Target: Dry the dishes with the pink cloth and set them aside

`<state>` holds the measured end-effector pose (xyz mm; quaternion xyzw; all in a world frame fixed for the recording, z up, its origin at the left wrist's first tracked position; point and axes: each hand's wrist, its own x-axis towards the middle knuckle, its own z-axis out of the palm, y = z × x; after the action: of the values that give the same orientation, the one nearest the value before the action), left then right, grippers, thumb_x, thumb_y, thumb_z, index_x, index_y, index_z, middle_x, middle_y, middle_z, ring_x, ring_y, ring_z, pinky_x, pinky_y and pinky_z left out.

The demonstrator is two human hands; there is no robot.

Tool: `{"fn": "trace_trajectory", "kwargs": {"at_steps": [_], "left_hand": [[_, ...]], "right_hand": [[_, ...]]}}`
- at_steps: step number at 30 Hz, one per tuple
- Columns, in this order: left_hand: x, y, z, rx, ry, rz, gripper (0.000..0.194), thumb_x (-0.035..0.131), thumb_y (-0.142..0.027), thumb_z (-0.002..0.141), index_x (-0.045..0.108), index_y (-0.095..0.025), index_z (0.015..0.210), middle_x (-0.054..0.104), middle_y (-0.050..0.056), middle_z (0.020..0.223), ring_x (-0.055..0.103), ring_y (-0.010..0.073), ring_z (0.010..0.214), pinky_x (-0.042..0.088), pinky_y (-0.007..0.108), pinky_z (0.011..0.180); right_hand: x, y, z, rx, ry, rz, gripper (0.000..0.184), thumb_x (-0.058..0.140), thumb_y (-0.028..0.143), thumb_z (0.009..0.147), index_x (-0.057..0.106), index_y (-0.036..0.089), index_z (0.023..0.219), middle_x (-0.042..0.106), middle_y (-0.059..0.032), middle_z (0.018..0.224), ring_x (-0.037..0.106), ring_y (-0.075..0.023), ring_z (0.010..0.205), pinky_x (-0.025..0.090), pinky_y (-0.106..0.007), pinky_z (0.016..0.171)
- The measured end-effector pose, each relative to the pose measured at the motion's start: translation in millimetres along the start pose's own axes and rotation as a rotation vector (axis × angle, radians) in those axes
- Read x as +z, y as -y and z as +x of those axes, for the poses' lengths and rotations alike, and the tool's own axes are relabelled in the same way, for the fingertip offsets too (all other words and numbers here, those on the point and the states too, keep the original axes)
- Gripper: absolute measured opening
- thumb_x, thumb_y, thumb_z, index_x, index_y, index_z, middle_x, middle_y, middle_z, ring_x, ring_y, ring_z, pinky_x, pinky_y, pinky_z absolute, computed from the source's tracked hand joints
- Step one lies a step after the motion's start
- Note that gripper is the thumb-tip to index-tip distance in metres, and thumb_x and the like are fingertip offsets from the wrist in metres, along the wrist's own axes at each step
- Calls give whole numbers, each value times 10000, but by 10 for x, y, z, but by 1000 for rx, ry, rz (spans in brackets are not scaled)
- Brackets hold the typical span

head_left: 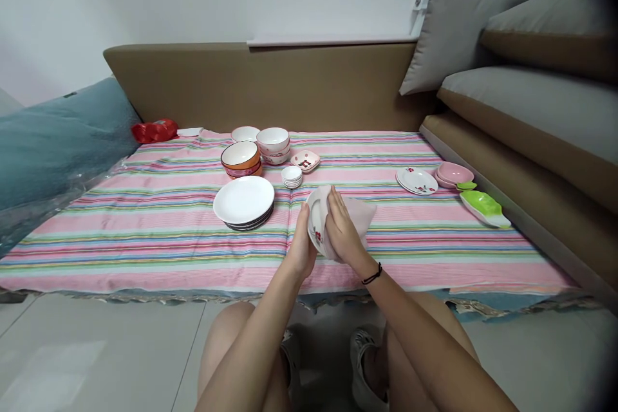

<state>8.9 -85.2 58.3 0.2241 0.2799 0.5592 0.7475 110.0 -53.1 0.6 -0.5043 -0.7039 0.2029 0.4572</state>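
Note:
My left hand (302, 248) grips a white plate (315, 219) with a red flower print by its left edge, holding it tilted nearly upright above the striped cloth. Against the face of that plate my right hand (342, 226) presses a pale pinkish-white cloth (360, 214), whose loose end spreads out to the right. The fingers of the right hand lie together over the cloth. Left of my hands is a stack of plates (244, 199) with a white one on top. Just beyond them stands a small stack of white dishes (291, 176).
Stacked bowls (241, 156) and square pink dishes (305, 160) stand towards the back. Flowered plates (417, 181), pink bowls (454, 173) and a green leaf-shaped dish (485, 207) lie at the right. Cushions (531, 100) pile up there, and a red bundle (154, 131) is far left.

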Motion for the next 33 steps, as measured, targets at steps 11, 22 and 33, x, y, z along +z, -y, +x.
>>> {"fn": "trace_trajectory", "kwargs": {"at_steps": [11, 22, 33], "left_hand": [[-25, -330, 65, 328, -224, -240, 470, 409, -488, 871, 639, -192, 1155, 709, 67, 1069, 648, 205, 1023, 495, 313, 906], [-53, -279, 60, 197, -285, -293, 525, 426, -555, 856, 661, -156, 1105, 729, 52, 849, 688, 202, 861, 498, 300, 904], [-77, -454, -1, 204, -135, -225, 482, 466, -493, 851, 640, -156, 1148, 705, 89, 1083, 623, 248, 1082, 461, 365, 981]], "right_hand": [[-264, 427, -86, -269, 35, -15, 396, 348, 256, 960, 513, 182, 1313, 465, -64, 1409, 269, -229, 1403, 289, -479, 1150], [-143, 600, -213, -603, 173, -185, 308, 358, 183, 925, 593, 139, 1120, 562, -125, 1304, 401, -219, 1330, 324, -476, 1112], [-363, 305, -19, -537, 72, -224, 390, 413, 263, 937, 529, 160, 1295, 536, -97, 1339, 367, -229, 1354, 327, -479, 1115]]}}
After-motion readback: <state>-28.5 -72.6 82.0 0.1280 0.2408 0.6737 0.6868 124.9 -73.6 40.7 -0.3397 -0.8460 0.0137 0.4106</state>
